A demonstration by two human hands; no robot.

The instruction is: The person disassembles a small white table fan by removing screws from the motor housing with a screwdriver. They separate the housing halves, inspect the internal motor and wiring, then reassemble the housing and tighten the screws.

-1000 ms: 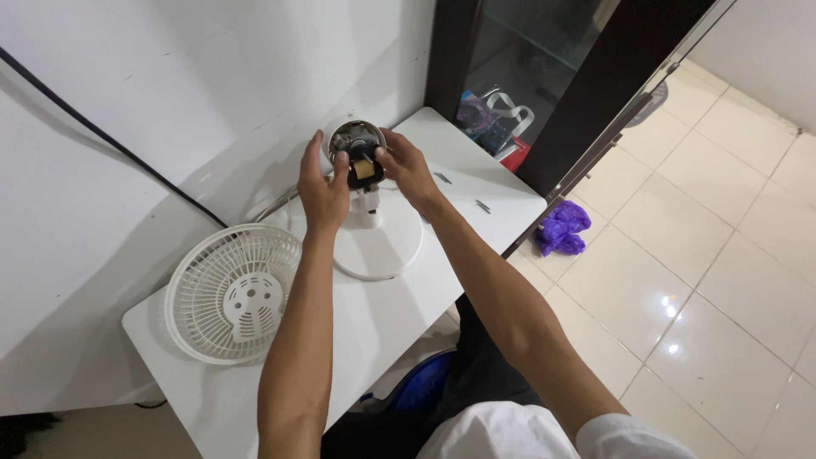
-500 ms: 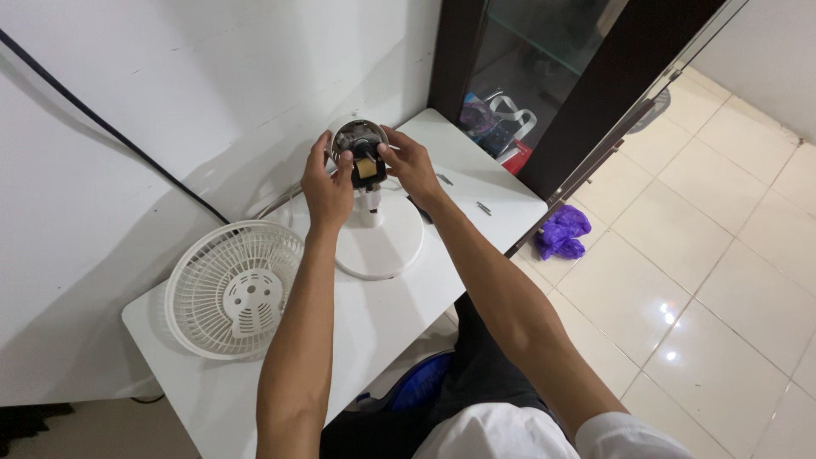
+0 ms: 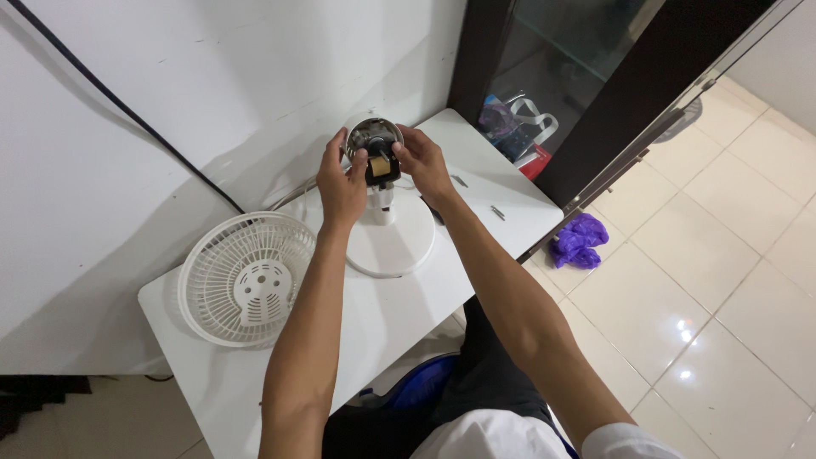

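Observation:
A fan motor unit (image 3: pixel 375 146), dark metal with a yellow part at its back, stands on a white stem over a round white base (image 3: pixel 393 242) on the white table (image 3: pixel 255 374). My left hand (image 3: pixel 340 183) grips the motor's left side. Its right side is held by my right hand (image 3: pixel 422 163), fingers on the rear of the housing. A white fan grille (image 3: pixel 245 277) lies flat on the table to the left, apart from both hands.
Two small screws or metal bits (image 3: pixel 497 212) lie on the table's right part. A black cable (image 3: pixel 127 110) runs down the white wall. A dark glass cabinet (image 3: pixel 544 93) stands to the right; a purple bag (image 3: pixel 578 240) lies on the tiled floor.
Both hands stay on the motor unit with only slight shifts of the fingers. Nothing else has moved.

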